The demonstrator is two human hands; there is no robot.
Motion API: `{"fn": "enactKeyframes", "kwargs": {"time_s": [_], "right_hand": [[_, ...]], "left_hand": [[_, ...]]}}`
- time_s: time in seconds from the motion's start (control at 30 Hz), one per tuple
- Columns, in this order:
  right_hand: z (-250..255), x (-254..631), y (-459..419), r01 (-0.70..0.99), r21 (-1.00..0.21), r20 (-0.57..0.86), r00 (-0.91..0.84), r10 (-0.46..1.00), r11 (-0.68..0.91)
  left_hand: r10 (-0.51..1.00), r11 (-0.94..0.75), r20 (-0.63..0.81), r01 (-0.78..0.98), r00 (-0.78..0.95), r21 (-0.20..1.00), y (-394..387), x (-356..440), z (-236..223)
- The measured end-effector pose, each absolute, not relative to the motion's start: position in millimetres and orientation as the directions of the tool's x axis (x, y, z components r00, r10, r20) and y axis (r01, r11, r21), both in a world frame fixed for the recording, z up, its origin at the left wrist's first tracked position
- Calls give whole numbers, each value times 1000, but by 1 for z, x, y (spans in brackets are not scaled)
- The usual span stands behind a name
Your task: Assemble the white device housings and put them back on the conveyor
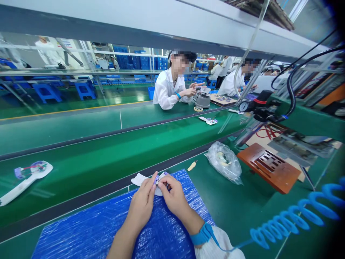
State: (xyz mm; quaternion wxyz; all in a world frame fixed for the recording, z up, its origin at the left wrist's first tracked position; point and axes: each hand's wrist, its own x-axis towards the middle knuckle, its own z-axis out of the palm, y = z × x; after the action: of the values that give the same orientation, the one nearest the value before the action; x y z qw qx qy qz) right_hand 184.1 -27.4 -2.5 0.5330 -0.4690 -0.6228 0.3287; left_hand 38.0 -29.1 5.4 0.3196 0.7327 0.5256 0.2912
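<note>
Both hands meet at the far edge of a blue film-wrapped pad [88, 223]. Between them is a white plastic housing [139, 179] with small purple parts, mostly covered by the fingers. My left hand [141, 201] is closed along the housing's near side, fingers pressed together. Thumb and fingertips of my right hand [174, 194] pinch at a small purple and white part on the housing; its exact kind is hidden. A blue strap [202, 233] circles my right wrist.
A similar white handle-shaped housing [29, 181] with wires lies on the green belt [107, 144] at left, another housing [211, 121] farther off. To the right are a plastic bag [225, 163], an orange fixture plate [268, 165] and a blue coiled cord [293, 217]. A co-worker [172, 86] sits opposite.
</note>
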Motion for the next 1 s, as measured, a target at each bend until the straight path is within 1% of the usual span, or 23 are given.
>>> {"fn": "enactKeyframes", "kwargs": {"time_s": [0.2,0.33,0.4,0.47,0.53,0.6,0.67,0.73,0.8,0.83,0.87,0.9,0.97,1.0], "right_hand": [[-7,184,-26,174,-942,298,43,954,286],[-2,183,-25,208,-933,311,55,949,293],[0,183,-23,227,-925,337,118,934,305],[-2,185,-19,201,-936,332,233,914,289],[-8,187,-13,110,-966,258,352,900,233],[-15,189,-8,-5,-986,150,416,897,167],[-20,190,-4,-97,-986,81,429,900,135],[-20,190,-3,-140,-981,60,436,898,133],[-17,190,-4,-153,-979,52,448,892,134],[-15,190,-5,-152,-980,47,452,891,129],[-13,190,-6,-146,-982,46,450,892,124],[-11,191,-7,-137,-983,47,444,895,120],[-9,192,-9,-117,-986,59,422,905,118],[-8,193,-10,-108,-987,67,410,910,121]], "left_hand": [[955,-241,81,591,284,770,-29,41,1],[965,-219,85,584,248,782,-30,44,3],[976,-201,104,604,192,771,-21,43,7],[983,-182,151,644,104,743,1,39,14],[979,-137,205,683,-19,718,34,32,24],[967,-42,200,676,-157,735,71,25,35],[956,55,140,628,-258,776,99,21,43],[946,124,85,591,-313,797,107,24,45],[941,119,86,556,-328,822,90,35,38],[945,98,88,528,-315,844,75,43,30],[948,29,115,437,-298,899,57,51,22],[966,-45,127,336,-227,941,39,60,12],[990,-54,77,187,-122,981,7,74,-5],[993,-51,66,158,-93,986,-4,78,-11]]}}
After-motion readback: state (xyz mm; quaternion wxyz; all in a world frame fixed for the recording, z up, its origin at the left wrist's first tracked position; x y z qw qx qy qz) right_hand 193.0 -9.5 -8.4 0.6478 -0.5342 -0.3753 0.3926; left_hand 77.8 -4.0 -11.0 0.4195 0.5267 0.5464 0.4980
